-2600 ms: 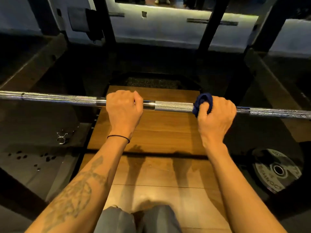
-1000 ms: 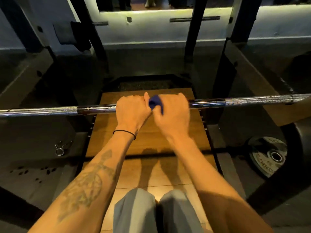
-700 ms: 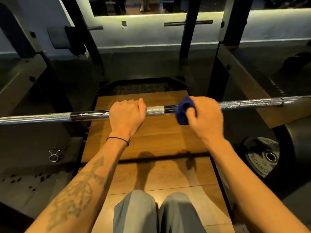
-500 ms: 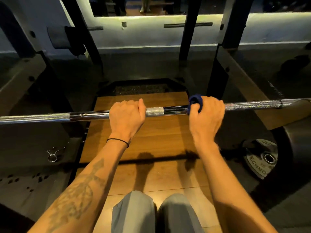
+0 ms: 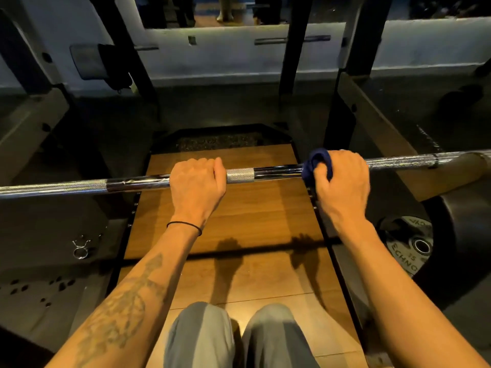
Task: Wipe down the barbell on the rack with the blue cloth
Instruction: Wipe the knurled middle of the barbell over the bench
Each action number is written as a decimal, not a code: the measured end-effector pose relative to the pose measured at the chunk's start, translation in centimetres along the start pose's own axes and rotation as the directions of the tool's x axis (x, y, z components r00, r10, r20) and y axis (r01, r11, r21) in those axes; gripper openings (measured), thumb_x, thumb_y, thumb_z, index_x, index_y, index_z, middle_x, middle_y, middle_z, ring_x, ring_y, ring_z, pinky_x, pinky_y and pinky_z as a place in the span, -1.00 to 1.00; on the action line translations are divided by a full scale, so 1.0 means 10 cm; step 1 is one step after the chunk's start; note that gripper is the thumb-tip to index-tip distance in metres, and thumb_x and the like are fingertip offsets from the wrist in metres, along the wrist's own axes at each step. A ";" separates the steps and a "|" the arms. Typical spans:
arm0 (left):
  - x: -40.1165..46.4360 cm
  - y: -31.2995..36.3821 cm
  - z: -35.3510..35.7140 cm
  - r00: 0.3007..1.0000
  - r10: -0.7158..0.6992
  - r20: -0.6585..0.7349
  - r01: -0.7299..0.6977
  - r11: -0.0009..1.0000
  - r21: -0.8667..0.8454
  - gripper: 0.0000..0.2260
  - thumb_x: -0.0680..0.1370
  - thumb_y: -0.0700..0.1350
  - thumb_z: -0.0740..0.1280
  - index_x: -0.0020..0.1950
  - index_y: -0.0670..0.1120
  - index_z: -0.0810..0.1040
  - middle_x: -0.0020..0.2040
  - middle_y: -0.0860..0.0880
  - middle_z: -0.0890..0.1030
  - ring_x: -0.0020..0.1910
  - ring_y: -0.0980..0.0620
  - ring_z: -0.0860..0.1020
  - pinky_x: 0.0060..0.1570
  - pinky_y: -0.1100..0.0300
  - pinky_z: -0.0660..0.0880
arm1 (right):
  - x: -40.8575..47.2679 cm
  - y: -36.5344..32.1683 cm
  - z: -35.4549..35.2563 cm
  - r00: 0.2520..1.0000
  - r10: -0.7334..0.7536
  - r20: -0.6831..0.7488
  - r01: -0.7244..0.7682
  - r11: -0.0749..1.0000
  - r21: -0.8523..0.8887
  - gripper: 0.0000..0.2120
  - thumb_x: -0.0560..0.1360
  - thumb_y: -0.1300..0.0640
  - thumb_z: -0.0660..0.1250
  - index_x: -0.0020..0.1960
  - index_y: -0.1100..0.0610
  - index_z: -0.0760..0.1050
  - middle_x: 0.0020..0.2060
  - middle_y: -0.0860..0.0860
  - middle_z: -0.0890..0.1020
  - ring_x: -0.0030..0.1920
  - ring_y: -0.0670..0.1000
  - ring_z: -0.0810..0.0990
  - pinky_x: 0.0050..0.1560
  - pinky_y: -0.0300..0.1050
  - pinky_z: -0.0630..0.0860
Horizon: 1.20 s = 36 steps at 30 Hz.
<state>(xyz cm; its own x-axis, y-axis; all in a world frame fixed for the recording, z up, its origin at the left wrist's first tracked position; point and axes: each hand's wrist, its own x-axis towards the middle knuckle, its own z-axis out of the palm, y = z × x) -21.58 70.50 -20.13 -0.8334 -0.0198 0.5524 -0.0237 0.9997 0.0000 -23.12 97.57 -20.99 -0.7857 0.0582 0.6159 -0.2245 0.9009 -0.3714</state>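
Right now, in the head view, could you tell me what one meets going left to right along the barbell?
Bare knurled barbell → left hand gripping it → short knurled centre band → blue cloth → right hand holding the cloth on the bar.

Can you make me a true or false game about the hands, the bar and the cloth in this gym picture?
1. The right hand holds the blue cloth on the bar. True.
2. The left hand holds a cloth too. False: it grips the bare bar.
3. The two hands touch each other. False: a stretch of bar shows between them.
4. A weight plate lies on the floor on the right. True.
5. The left wrist is bare. False: it wears a thin black band.
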 end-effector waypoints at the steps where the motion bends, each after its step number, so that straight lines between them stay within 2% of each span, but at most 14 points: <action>1: 0.01 0.00 0.00 1.000 0.004 0.010 -0.004 1.000 0.016 -0.59 0.66 -0.04 0.04 -0.36 -0.06 0.40 -0.44 -0.01 0.41 -0.45 -0.04 0.37 -0.36 0.01 0.31 | 0.04 -0.05 0.02 0.996 0.090 -0.003 -0.090 0.996 -0.013 -0.81 0.54 0.07 0.20 -0.14 0.15 0.49 -0.21 0.10 0.54 -0.11 0.16 0.49 0.10 0.08 0.36; 3: 0.01 0.02 0.02 0.999 0.006 0.046 -0.008 0.998 0.056 -0.57 0.65 -0.03 -0.02 -0.36 -0.07 0.39 -0.43 -0.03 0.42 -0.44 -0.05 0.36 -0.34 0.01 0.26 | 0.12 -0.28 0.08 0.965 0.261 -0.020 -0.261 0.965 -0.029 -0.79 0.51 0.05 0.20 -0.25 0.11 0.45 -0.32 0.08 0.53 -0.15 0.20 0.52 0.14 0.12 0.39; 5: 0.00 0.03 0.02 0.998 -0.011 0.059 0.006 0.997 0.076 -0.56 0.66 -0.01 -0.03 -0.36 -0.08 0.41 -0.42 -0.03 0.43 -0.43 -0.05 0.37 -0.33 0.01 0.27 | 0.18 -0.61 0.15 0.965 0.261 -0.005 -0.261 0.963 -0.062 -0.71 0.47 0.02 0.18 -0.30 0.13 0.56 -0.38 0.13 0.59 -0.25 0.24 0.56 -0.06 0.10 0.45; 7: 0.02 0.03 0.02 0.998 -0.016 0.053 0.012 0.997 0.074 -0.57 0.67 -0.02 0.03 -0.37 -0.08 0.40 -0.43 -0.05 0.44 -0.43 -0.08 0.41 -0.33 0.01 0.32 | 0.13 -1.03 0.28 0.991 0.092 0.093 -0.086 0.994 -0.066 -0.65 0.48 -0.03 0.14 -0.27 0.11 0.60 -0.39 0.10 0.62 -0.32 0.17 0.56 -0.18 0.02 0.42; 10: 0.01 0.01 0.02 0.999 0.021 0.028 -0.023 0.996 0.082 -0.64 0.61 -0.09 0.22 -0.39 -0.05 0.32 -0.47 -0.10 0.47 -0.48 -0.14 0.44 -0.39 0.04 0.38 | -0.05 -1.44 0.41 0.970 -0.153 0.187 0.138 0.987 0.087 -0.67 0.55 -0.04 0.13 -0.17 0.09 0.58 -0.30 0.03 0.62 -0.26 0.09 0.56 -0.15 0.03 0.41; 14: -0.01 0.02 0.00 1.000 -0.007 0.023 0.006 1.000 0.012 -0.59 0.65 -0.05 0.09 -0.37 -0.09 0.43 -0.44 -0.08 0.48 -0.44 -0.11 0.44 -0.34 -0.04 0.41 | -0.06 -0.83 0.28 0.893 -0.384 0.233 0.356 0.922 0.154 -0.72 0.56 -0.02 0.16 0.10 0.06 0.57 -0.14 0.02 0.61 -0.10 0.10 0.56 -0.05 0.08 0.44; 17: 0.02 0.02 0.01 1.000 -0.031 -0.001 0.031 0.999 -0.006 -0.55 0.66 -0.04 0.06 -0.40 -0.09 0.42 -0.46 -0.04 0.44 -0.45 -0.07 0.41 -0.33 -0.06 0.41 | 0.02 -0.11 0.06 0.976 -0.211 0.060 0.209 0.977 0.049 -0.77 0.53 0.07 0.19 0.02 0.13 0.58 -0.17 0.12 0.59 -0.12 0.22 0.55 -0.09 0.16 0.44; 19: 0.02 0.03 0.02 0.999 -0.045 -0.003 0.045 0.999 0.012 -0.55 0.66 -0.04 0.06 -0.40 -0.10 0.43 -0.46 -0.04 0.43 -0.45 -0.07 0.41 -0.33 -0.04 0.39 | 0.03 0.09 0.01 0.997 -0.073 0.025 0.073 0.997 -0.010 -0.78 0.55 0.07 0.20 -0.05 0.17 0.56 -0.18 0.13 0.58 -0.12 0.20 0.54 -0.05 0.13 0.40; 22: 0.01 0.04 0.02 0.998 -0.066 -0.008 0.067 0.997 0.030 -0.54 0.67 -0.03 0.06 -0.38 -0.12 0.47 -0.44 -0.06 0.44 -0.43 -0.08 0.42 -0.31 -0.02 0.36 | 0.08 -0.11 0.10 0.987 0.155 -0.030 -0.156 0.987 -0.030 -0.76 0.54 0.06 0.20 -0.21 0.17 0.48 -0.27 0.13 0.55 -0.17 0.19 0.50 -0.03 0.09 0.33; 24: 0.00 0.05 0.03 0.997 -0.074 -0.015 0.075 0.997 0.027 -0.54 0.67 -0.02 0.06 -0.35 -0.14 0.51 -0.42 -0.08 0.47 -0.41 -0.08 0.41 -0.29 -0.01 0.34 | 0.11 -0.44 0.17 0.973 0.225 -0.046 -0.226 0.974 -0.022 -0.75 0.50 0.05 0.20 -0.27 0.17 0.48 -0.32 0.15 0.56 -0.22 0.22 0.52 -0.08 0.11 0.35; 29: 0.02 0.03 0.08 0.997 -0.070 -0.026 0.071 0.996 0.060 -0.55 0.67 -0.03 0.10 -0.32 -0.18 0.56 -0.39 -0.17 0.55 -0.38 -0.20 0.50 -0.29 -0.01 0.33 | -0.09 -1.31 0.42 0.989 -0.100 0.104 0.096 0.994 0.050 -0.69 0.50 -0.03 0.12 -0.22 0.11 0.54 -0.31 0.07 0.59 -0.26 0.13 0.54 -0.16 0.05 0.35; 33: 0.01 0.01 0.12 0.998 -0.034 -0.060 0.039 0.997 0.070 -0.54 0.66 -0.05 0.09 -0.32 -0.23 0.57 -0.40 -0.22 0.56 -0.40 -0.23 0.50 -0.31 0.00 0.22 | -0.08 -1.01 0.40 0.903 -0.392 0.173 0.380 0.920 0.099 -0.71 0.52 0.02 0.18 0.03 0.13 0.60 -0.20 0.08 0.62 -0.16 0.18 0.56 -0.12 0.12 0.37; 34: -0.01 0.02 0.12 0.997 -0.029 -0.066 0.033 0.997 0.063 -0.52 0.66 -0.04 0.07 -0.32 -0.23 0.56 -0.41 -0.21 0.55 -0.42 -0.20 0.45 -0.29 0.00 0.18 | -0.05 -0.78 0.31 0.898 -0.406 0.173 0.399 0.914 0.072 -0.72 0.51 0.03 0.19 0.05 0.15 0.59 -0.19 0.11 0.61 -0.15 0.21 0.56 -0.13 0.14 0.37; 36: -0.01 0.04 0.10 0.998 -0.033 -0.056 0.035 0.998 0.049 -0.49 0.67 -0.02 0.03 -0.32 -0.22 0.56 -0.41 -0.18 0.52 -0.41 -0.13 0.33 -0.28 0.00 0.16 | 0.02 -0.27 0.12 0.951 -0.293 0.098 0.295 0.955 -0.009 -0.77 0.51 0.07 0.20 -0.03 0.18 0.57 -0.21 0.16 0.60 -0.17 0.26 0.54 -0.15 0.15 0.35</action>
<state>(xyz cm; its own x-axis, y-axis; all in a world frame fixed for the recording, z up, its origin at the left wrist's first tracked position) -22.01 70.86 -21.00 -0.7996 -0.0517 0.5983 -0.0802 0.9966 -0.0211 -23.32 94.66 -20.69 -0.7381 -0.2507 0.6264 -0.4411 0.8818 -0.1667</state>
